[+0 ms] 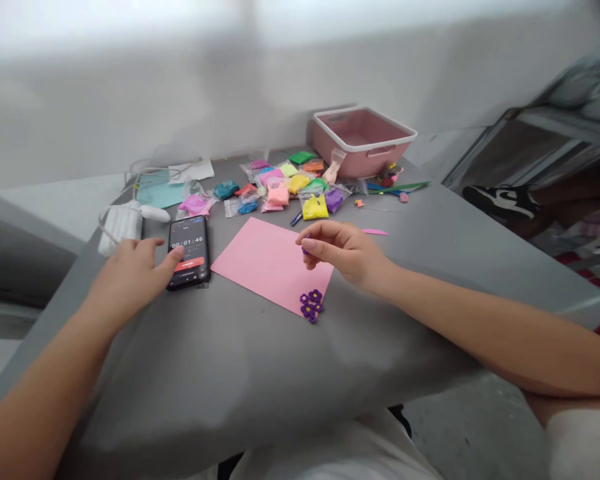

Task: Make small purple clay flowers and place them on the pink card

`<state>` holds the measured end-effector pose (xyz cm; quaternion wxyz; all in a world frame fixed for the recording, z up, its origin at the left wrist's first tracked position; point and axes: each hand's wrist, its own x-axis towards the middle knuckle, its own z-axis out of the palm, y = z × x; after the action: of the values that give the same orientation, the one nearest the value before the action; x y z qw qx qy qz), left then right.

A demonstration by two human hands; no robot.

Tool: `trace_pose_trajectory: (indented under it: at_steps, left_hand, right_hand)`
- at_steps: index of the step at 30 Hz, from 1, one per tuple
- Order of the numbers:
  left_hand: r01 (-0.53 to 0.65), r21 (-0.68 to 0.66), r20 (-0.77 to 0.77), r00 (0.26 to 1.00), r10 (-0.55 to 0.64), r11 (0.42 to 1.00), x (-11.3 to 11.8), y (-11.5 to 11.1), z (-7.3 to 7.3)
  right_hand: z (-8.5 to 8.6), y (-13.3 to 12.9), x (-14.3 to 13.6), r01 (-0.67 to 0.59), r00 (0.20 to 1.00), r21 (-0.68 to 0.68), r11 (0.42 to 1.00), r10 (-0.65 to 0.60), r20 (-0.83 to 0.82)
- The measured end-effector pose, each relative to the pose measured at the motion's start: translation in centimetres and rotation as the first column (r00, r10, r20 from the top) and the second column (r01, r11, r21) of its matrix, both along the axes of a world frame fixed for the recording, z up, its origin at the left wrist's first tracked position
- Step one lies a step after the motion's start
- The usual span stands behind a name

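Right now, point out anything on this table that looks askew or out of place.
The pink paper sheet lies turned at an angle to the table edge. The clay bags sit in a loose, unsorted heap. Nothing looks spilled or damaged.

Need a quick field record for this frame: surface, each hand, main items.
surface: grey table
left hand: left hand, fingertip on the phone, which lies flat showing a timer
right hand: right hand over the pink sheet, fingers pinched; a bit of purple shows at the fingertips, too small to name
near right hand: purple clay flower on the sheet's near corner
behind: clay packets in many colours, pink basket, white charger
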<state>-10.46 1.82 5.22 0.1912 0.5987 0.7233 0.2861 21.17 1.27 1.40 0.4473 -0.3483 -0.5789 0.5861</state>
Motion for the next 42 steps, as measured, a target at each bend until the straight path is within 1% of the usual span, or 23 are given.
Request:
trace_pose_trajectory:
  at_steps: [1, 2, 3, 4, 5, 6, 7, 10, 13, 14, 16, 18, 19, 20, 22, 24, 26, 28, 30, 33, 36, 39, 42]
  left_hand:
    - [0.021, 0.066, -0.213, 0.977, -0.007, 0.998, 0.6, -0.4, 0.1]
    - [0.082, 0.094, -0.327, 0.944, -0.047, 0.992, 1.5, -1.0, 0.1]
    - [0.157, 0.080, -0.314, 0.941, -0.125, 0.984, 2.6, -1.5, 0.0]
    - [0.259, 0.027, -0.197, 0.948, -0.249, 0.965, 3.9, -2.0, -0.2]
    - [0.392, -0.026, -0.036, 0.919, -0.393, 0.919, 5.3, -2.4, -0.5]
    - [0.498, -0.051, 0.130, 0.863, -0.489, 0.865, 6.7, -2.8, -0.9]
    - [0.562, -0.050, 0.274, 0.803, -0.529, 0.826, 8.1, -3.0, -1.3]
    - [0.569, -0.022, 0.538, 0.700, -0.470, 0.822, 11.4, -3.0, -2.6]
    - [0.601, -0.018, 0.717, 0.564, -0.409, 0.799, 12.8, -2.7, -3.4]
    - [0.607, -0.020, 0.750, 0.535, -0.390, 0.795, 12.7, -2.7, -3.6]
    - [0.609, -0.031, 0.784, 0.506, -0.359, 0.793, 12.3, -2.9, -3.8]
    - [0.609, -0.036, 0.794, 0.499, -0.348, 0.792, 11.6, -3.2, -3.9]
    - [0.608, -0.032, 0.796, 0.495, -0.347, 0.793, 11.2, -3.4, -4.0]
    - [0.604, -0.022, 0.800, 0.488, -0.348, 0.797, 10.9, -3.5, -4.0]
    - [0.587, 0.004, 0.815, 0.467, -0.343, 0.810, 10.6, -3.8, -4.2]
    - [0.562, 0.028, 0.835, 0.442, -0.328, 0.827, 10.6, -3.9, -4.3]
    - [0.544, 0.030, 0.848, 0.430, -0.309, 0.839, 10.8, -3.9, -4.5]
    - [0.535, 0.007, 0.841, 0.454, -0.295, 0.845, 11.1, -4.0, -4.4]
    - [0.537, 0.000, 0.791, 0.516, -0.329, 0.843, 11.3, -4.2, -4.2]
    - [0.559, 0.076, 0.640, 0.608, -0.470, 0.826, 11.5, -4.5, -3.9]
    - [0.585, 0.142, 0.553, 0.622, -0.554, 0.799, 11.7, -4.7, -3.9]
    - [0.583, 0.150, 0.567, 0.611, -0.552, 0.799, 11.8, -4.8, -4.3]
    - [0.544, 0.153, 0.593, 0.617, -0.517, 0.825, 11.8, -4.6, -4.7]
  right_hand:
    - [-0.1, 0.0, 0.0, -0.007, 1.000, -0.001, 1.000, 0.007, 0.004]
    - [-0.3, 0.1, -0.1, -0.014, 1.000, 0.000, 1.000, 0.014, 0.010]
    - [-0.4, 0.0, -0.2, -0.022, 1.000, 0.008, 1.000, 0.022, 0.022]
    - [-0.6, 0.0, -0.3, -0.029, 0.999, 0.027, 0.999, 0.028, 0.038]
    - [-0.7, 0.0, -0.5, -0.032, 0.998, 0.062, 0.998, 0.029, 0.058]
    - [-0.9, -0.1, -0.6, -0.036, 0.997, 0.111, 0.993, 0.028, 0.077]
    - [-1.1, -0.2, -0.8, -0.043, 0.995, 0.168, 0.985, 0.027, 0.093]
    - [-1.4, -0.5, -0.9, -0.078, 0.989, 0.295, 0.952, 0.036, 0.146]
    - [-1.4, -0.7, -0.5, -0.095, 0.966, 0.409, 0.908, -0.015, 0.258]
    - [-1.4, -0.7, -0.3, -0.104, 0.951, 0.489, 0.866, -0.056, 0.303]
    - [-1.4, -0.7, 0.0, -0.155, 0.915, 0.667, 0.729, -0.149, 0.375]
    - [-1.4, -0.7, 0.3, -0.221, 0.887, 0.783, 0.581, -0.214, 0.410]
    - [-1.4, -0.7, 0.3, -0.242, 0.882, 0.815, 0.526, -0.231, 0.411]
    - [-1.4, -0.8, 0.3, -0.253, 0.883, 0.839, 0.482, -0.240, 0.404]
    - [-1.3, -0.9, 0.3, -0.248, 0.901, 0.870, 0.426, -0.228, 0.369]
    - [-1.1, -1.1, 0.2, -0.219, 0.923, 0.883, 0.415, -0.207, 0.326]
    - [-0.9, -1.1, 0.1, -0.193, 0.934, 0.884, 0.426, -0.197, 0.299]
    - [-0.8, -1.1, 0.1, -0.185, 0.935, 0.885, 0.428, -0.200, 0.292]
    - [-0.9, -1.1, -0.1, -0.199, 0.927, 0.889, 0.412, -0.215, 0.308]
    - [-1.2, -1.1, -0.2, -0.221, 0.896, 0.904, 0.366, -0.290, 0.336]
    - [-1.2, -1.3, -0.2, -0.229, 0.877, 0.930, 0.288, -0.353, 0.326]
    - [-0.8, -1.6, 0.0, -0.231, 0.871, 0.945, 0.232, -0.384, 0.307]
    - [-0.3, -1.8, 0.1, -0.231, 0.855, 0.953, 0.197, -0.425, 0.296]
